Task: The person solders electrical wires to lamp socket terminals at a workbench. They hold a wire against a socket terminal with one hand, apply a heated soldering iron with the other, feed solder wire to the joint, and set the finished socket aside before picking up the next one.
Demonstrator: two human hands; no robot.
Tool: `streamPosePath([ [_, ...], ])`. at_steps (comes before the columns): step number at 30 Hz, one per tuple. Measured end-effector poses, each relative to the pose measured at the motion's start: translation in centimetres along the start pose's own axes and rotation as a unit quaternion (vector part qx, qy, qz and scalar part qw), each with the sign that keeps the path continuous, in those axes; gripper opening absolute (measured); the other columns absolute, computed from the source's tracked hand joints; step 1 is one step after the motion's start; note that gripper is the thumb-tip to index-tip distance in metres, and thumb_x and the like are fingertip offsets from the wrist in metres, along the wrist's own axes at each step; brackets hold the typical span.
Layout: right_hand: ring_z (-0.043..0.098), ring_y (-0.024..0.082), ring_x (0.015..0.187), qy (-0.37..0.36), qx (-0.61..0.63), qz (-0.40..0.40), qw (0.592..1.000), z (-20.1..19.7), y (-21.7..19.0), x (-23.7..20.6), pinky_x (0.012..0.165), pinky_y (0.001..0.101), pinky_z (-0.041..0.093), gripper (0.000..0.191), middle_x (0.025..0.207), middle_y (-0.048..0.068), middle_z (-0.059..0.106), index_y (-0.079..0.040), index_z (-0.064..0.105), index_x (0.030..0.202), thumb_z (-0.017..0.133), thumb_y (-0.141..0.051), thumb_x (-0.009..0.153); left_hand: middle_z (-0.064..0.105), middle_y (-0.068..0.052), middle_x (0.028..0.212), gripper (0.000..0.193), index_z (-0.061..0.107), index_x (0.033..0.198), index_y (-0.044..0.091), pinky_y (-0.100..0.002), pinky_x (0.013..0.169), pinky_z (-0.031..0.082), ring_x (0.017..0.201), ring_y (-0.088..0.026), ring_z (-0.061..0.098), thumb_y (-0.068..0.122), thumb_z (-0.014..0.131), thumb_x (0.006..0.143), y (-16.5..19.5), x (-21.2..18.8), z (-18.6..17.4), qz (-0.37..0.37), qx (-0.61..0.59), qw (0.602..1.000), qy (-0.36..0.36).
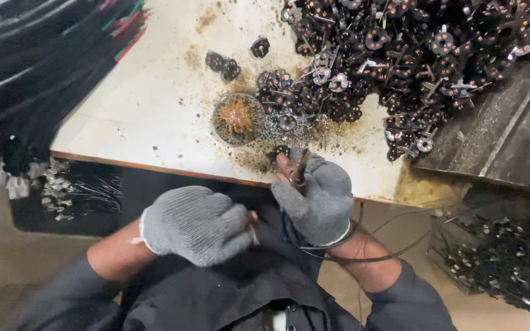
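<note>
- Across the top of the view, a stained white table runs from left to right, its near edge just above both hands.
- Heaped over its far right half, a big pile of black round discs with metal pins, spilling toward the middle; a few loose ones sit apart near the centre top.
- Far left, a thick bundle of black cables drapes off the table, red and green wire ends showing at its tip.
- Bottom right, below the table, a bin of small dark parts.
- Left hand, grey glove, curled into a loose fist low in the middle, off the table; whether it holds anything, I can't tell, the fingers hide it.
- Right hand, grey glove with bare fingertips, closed around a thin dark tool, probably a soldering iron, its cord looping back under the wrist.
- Just left of that hand, a round tin with a rusty orange lump in it, ringed by grit.
- Right at the tool's tip, on the table edge, one small disc.
</note>
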State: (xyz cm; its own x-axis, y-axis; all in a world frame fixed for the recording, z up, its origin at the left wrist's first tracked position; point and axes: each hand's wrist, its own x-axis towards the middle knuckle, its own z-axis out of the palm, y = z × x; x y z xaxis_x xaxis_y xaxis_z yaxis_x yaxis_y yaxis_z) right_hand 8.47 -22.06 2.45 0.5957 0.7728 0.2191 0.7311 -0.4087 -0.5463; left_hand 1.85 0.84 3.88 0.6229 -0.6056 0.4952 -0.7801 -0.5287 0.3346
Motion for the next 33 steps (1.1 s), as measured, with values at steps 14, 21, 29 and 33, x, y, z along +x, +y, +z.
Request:
streamPosePath([
  [14,0.071,0.031,0.097,0.154,-0.033,0.022,0.987,2.7,-0.8,0.4,0.087,0.0459,0.051,0.031,0.100,0.007,0.075,-0.012,0.060,0.094,0.088,-0.004,0.084,0.057,-0.002,0.102,0.021,0.068,0.101,0.013,-0.033,0.085,0.043,0.097,-0.019,0.057,0.023,0.079,0.087,-4.5,-12.1,-4.5,-0.413,0.333,0.847,-0.025],
  [21,0.069,0.032,0.092,0.100,-0.029,0.051,0.993,1.9,-1.1,0.7,0.081,0.0433,0.052,0.026,0.097,0.011,0.072,-0.011,0.068,0.096,0.089,-0.007,0.081,0.060,-0.002,0.104,0.013,0.068,0.098,0.014,-0.036,0.090,0.046,0.095,-0.020,0.056,0.021,0.077,0.092,-4.6,-13.6,-4.0,-0.369,0.391,0.841,-0.062],
  [29,0.070,0.031,0.098,0.135,0.016,0.084,0.987,2.4,-1.4,0.7,0.091,0.0427,0.054,0.031,0.099,0.006,0.073,-0.011,0.061,0.092,0.091,-0.009,0.086,0.063,-0.003,0.106,0.022,0.063,0.121,0.011,-0.032,0.079,0.050,0.089,-0.021,0.063,0.021,0.065,0.101,-6.1,-14.7,-3.8,-0.506,0.110,0.841,0.159],
  [33,0.069,0.028,0.094,0.132,0.070,0.112,0.982,1.9,-1.5,-0.1,0.087,0.0380,0.056,0.025,0.100,0.009,0.073,-0.010,0.069,0.099,0.088,-0.015,0.083,0.063,-0.007,0.100,0.020,0.064,0.109,0.009,-0.036,0.068,0.049,0.081,-0.026,0.064,0.017,0.070,0.092,-1.1,-9.9,-5.9,-0.428,0.116,0.885,0.141],
])
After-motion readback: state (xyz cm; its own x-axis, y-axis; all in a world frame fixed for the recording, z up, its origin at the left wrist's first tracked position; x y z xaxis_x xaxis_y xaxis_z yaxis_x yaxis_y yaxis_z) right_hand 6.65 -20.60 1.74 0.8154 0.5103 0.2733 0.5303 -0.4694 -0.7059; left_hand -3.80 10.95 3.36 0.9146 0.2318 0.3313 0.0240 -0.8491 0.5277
